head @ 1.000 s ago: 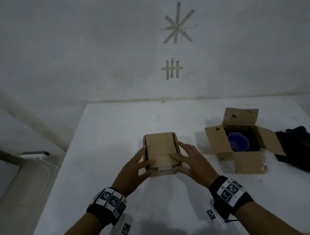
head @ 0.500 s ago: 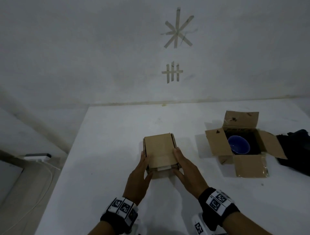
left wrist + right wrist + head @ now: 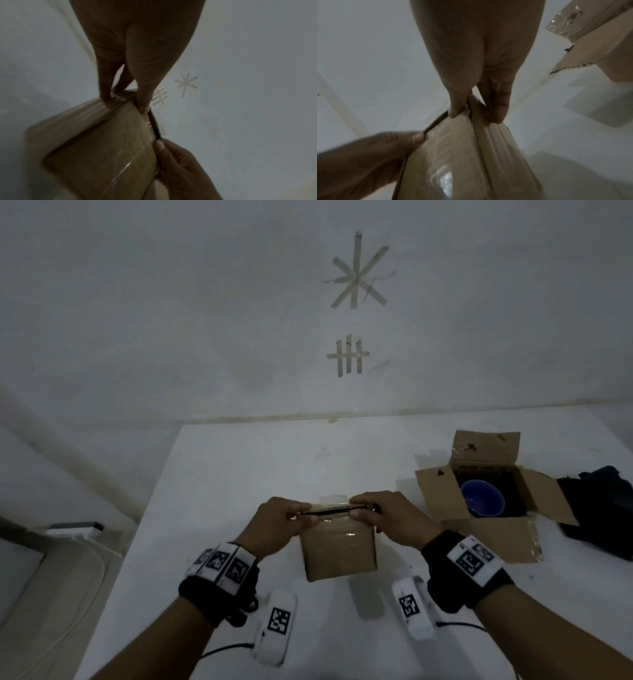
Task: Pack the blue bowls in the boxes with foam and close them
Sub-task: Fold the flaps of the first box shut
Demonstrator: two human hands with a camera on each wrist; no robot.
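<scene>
A small closed cardboard box (image 3: 339,549) stands tipped up in front of me, its taped face (image 3: 109,146) toward the camera. My left hand (image 3: 277,525) and right hand (image 3: 394,518) pinch its top edge from either side, thumbs on the near face and fingers behind. In the left wrist view the thumb (image 3: 144,102) presses the flap edge; in the right wrist view the fingers (image 3: 498,108) curl over the same edge of the box (image 3: 462,155). At the right, an open box (image 3: 493,542) with spread flaps holds a blue bowl (image 3: 481,501) on dark foam.
The white table (image 3: 239,474) runs back to a wall with tape marks (image 3: 356,272). A black bag (image 3: 603,508) lies at the right edge beside the open box. A ledge with a cable (image 3: 68,532) sits off the table's left side.
The closed box, lying flat with my hands on its sides, has been tipped upright and pulled nearer. Both hands have shifted from its sides to pinching its top edge.
</scene>
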